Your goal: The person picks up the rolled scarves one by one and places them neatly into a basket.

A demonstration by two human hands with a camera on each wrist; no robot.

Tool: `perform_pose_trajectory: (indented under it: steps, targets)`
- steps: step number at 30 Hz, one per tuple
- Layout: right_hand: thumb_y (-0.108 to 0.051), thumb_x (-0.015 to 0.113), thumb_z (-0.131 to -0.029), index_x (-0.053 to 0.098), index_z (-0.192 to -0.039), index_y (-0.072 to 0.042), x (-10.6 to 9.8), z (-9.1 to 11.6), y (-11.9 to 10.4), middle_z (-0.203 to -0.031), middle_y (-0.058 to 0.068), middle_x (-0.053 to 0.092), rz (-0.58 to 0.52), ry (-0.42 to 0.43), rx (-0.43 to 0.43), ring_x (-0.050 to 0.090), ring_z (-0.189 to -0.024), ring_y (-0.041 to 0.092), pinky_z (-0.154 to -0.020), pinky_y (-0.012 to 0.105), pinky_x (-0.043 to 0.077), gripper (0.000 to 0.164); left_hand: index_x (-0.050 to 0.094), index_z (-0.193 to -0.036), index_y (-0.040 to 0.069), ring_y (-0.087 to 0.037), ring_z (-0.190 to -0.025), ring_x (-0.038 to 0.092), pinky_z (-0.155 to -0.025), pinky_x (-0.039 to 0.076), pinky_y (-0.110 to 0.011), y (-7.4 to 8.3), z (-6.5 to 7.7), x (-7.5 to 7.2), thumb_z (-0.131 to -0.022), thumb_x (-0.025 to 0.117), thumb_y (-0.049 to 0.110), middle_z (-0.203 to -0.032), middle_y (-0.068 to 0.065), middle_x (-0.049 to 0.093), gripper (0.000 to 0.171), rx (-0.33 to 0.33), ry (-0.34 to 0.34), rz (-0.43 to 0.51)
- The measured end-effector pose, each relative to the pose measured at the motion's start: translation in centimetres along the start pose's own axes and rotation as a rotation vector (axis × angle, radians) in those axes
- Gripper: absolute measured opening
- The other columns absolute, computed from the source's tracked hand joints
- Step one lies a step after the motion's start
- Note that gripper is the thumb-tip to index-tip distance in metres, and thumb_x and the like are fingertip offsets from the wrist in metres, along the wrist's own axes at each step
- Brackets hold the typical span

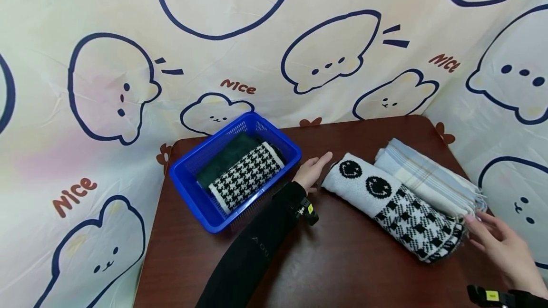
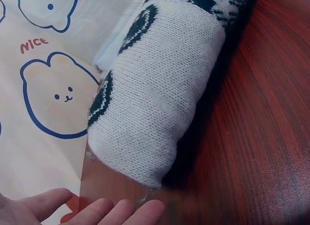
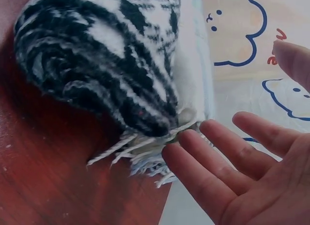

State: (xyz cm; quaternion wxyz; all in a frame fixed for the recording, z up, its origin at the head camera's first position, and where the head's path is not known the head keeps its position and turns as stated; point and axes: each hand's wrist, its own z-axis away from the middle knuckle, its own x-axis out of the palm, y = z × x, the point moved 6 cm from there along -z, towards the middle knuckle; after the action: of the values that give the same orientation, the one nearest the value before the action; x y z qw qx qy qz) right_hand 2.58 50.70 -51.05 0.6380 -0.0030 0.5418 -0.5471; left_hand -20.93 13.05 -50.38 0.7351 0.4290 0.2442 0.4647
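Observation:
A rolled black-and-white knitted scarf (image 1: 394, 203) with smiley faces and a checked pattern lies on the table. My left hand (image 1: 313, 171) is just off its far-left end, fingers extended, holding nothing; the left wrist view shows the fingertips (image 2: 151, 211) near the scarf's white end. By the other end is my right hand (image 1: 501, 241), its fingers spread; in the right wrist view the fingers (image 3: 227, 147) are beside the fringe (image 3: 150, 167), and whether they touch it I cannot tell. Behind the knitted roll lies a folded pale blue and cream fringed scarf (image 1: 424, 175).
A blue plastic basket (image 1: 188, 203) stands at the left of the brown table (image 1: 342, 265). Inside it are a dark green folded cloth (image 1: 231, 153) and a houndstooth roll (image 1: 248, 177). A printed curtain (image 1: 257, 61) hangs behind the table and along its right side.

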Motion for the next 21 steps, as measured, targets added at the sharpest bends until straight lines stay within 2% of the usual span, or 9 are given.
perform_pose_trajectory:
  steps: [6, 13, 18, 21]
  targets:
    - [-0.064, 0.041, -0.092, 0.009, -0.151, 0.006, 0.4, 0.2, 0.7, -0.140, 0.043, 0.028, 0.017, -0.009, 0.074, 0.044, -0.116, 0.055, -0.071, 0.049, 0.056, 0.097, 0.039, -0.148, 0.024, -0.028, -0.135, 0.040, -0.100, 0.043, -0.055, -0.4, -0.3, 0.4, -0.079, 0.058, 0.072, -0.151, -0.005, 0.039, 0.086, -0.017, 0.007, 0.002]
    - [-0.074, 0.040, -0.085, 0.005, -0.152, 0.003, 2.0, 0.4, 1.8, -0.144, 0.040, 0.023, 0.002, -0.040, 0.216, 0.037, -0.123, 0.054, -0.087, 0.061, 0.045, 0.108, 0.041, -0.147, 0.025, -0.027, -0.132, 0.043, -0.096, 0.047, -0.053, -0.9, -0.9, 0.6, -0.078, 0.060, 0.073, -0.149, -0.004, 0.041, 0.086, -0.055, 0.048, 0.009]
    - [-0.077, 0.039, -0.083, 0.005, -0.153, 0.000, 2.6, 0.3, 2.5, -0.145, 0.039, 0.025, 0.043, -0.037, 0.235, 0.036, -0.123, 0.053, -0.087, 0.062, 0.041, 0.110, 0.043, -0.146, 0.024, -0.027, -0.131, 0.043, -0.095, 0.047, -0.054, -1.3, -1.3, 0.9, -0.077, 0.060, 0.074, -0.148, -0.004, 0.042, 0.086, -0.082, 0.054, 0.019]
    - [-0.078, 0.037, -0.083, 0.004, -0.153, 0.000, 2.9, 0.2, 2.7, -0.146, 0.038, 0.024, 0.069, -0.047, 0.242, 0.033, -0.125, 0.054, -0.088, 0.063, 0.039, 0.110, 0.045, -0.144, 0.025, -0.032, -0.130, 0.044, -0.096, 0.047, -0.054, -1.5, -1.4, 0.9, -0.078, 0.059, 0.073, -0.146, -0.006, 0.044, 0.084, -0.099, 0.040, 0.032]
